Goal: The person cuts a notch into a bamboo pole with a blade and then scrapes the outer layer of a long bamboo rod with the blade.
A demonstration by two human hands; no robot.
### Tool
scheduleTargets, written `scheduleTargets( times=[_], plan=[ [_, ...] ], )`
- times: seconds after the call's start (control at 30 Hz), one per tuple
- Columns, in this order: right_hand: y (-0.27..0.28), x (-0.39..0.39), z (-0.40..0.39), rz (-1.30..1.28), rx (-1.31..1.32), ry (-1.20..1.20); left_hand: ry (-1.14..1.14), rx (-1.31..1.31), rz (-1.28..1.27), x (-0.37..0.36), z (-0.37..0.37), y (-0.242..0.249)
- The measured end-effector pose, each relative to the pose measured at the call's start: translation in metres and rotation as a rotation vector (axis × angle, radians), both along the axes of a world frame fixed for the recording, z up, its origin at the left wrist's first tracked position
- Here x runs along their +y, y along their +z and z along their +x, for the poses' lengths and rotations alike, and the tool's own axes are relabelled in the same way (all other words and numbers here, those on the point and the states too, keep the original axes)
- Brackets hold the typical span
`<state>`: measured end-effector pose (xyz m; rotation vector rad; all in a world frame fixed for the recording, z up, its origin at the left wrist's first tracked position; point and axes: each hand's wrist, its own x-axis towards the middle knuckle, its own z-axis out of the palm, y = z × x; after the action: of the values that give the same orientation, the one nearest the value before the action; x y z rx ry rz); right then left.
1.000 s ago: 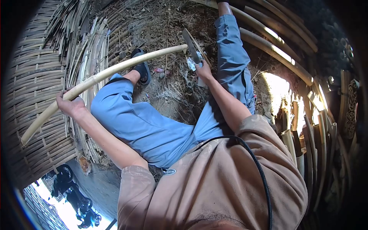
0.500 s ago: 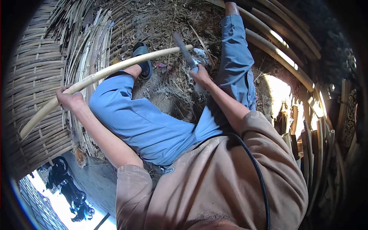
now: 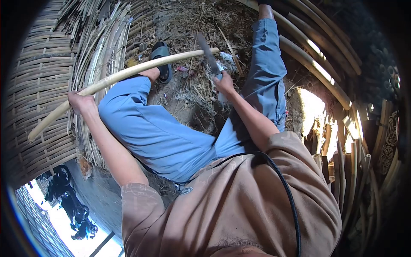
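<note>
A long pale bamboo pole slants across the view from the lower left, passing over my bent knee. My left hand is wrapped around it, nearer its lower left end. In my right hand is a machete, its broad dull blade angled up and to the left. The blade overlaps the pole close to its far right end. My fingers are closed around the handle, which is mostly hidden.
Woven bamboo matting and bundled split strips lie at the left. Thick bamboo poles stretch along the upper right, with upright cut lengths below. Dry shavings litter the ground. A motorbike stands outside at lower left.
The pole's lower left end has shifted slightly up and right in view, along with my left hand. My right hand and the machete have moved only slightly, and the whole view has shifted a little.
</note>
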<state>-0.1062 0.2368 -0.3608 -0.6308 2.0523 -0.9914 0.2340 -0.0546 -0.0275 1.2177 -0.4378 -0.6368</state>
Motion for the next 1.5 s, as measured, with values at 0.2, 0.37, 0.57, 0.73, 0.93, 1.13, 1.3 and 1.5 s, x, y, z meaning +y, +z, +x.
scheduleTargets(
  times=[0.2,0.37,0.57,0.73,0.93,1.13,1.3,1.5],
  plan=[
    [-0.023,0.019,0.001,-0.014,0.248,0.035,-0.012,0.003,0.038,-0.007,0.010,0.000],
    [-0.043,-0.007,-0.008,0.037,-0.085,-0.118,0.084,-0.012,0.004,0.004,-0.017,0.016],
    [-0.028,0.014,-0.011,0.011,0.084,0.005,0.008,-0.032,0.052,-0.007,0.002,0.006],
    [-0.006,0.006,0.007,-0.017,-0.141,-0.043,0.132,-0.060,0.012,-0.009,-0.009,0.009],
    [-0.023,-0.004,0.013,0.077,-0.153,-0.136,0.170,-0.031,0.048,-0.003,-0.009,0.004],
    [-0.027,0.018,0.003,-0.073,0.277,-0.029,0.238,0.008,0.146,-0.003,0.008,-0.009],
    [0.014,0.003,0.008,0.070,-0.074,-0.020,0.229,-0.029,0.180,0.017,-0.005,-0.003],
    [-0.031,-0.002,-0.003,0.025,-0.032,-0.058,0.246,-0.072,0.244,0.012,0.002,-0.010]
  ],
)
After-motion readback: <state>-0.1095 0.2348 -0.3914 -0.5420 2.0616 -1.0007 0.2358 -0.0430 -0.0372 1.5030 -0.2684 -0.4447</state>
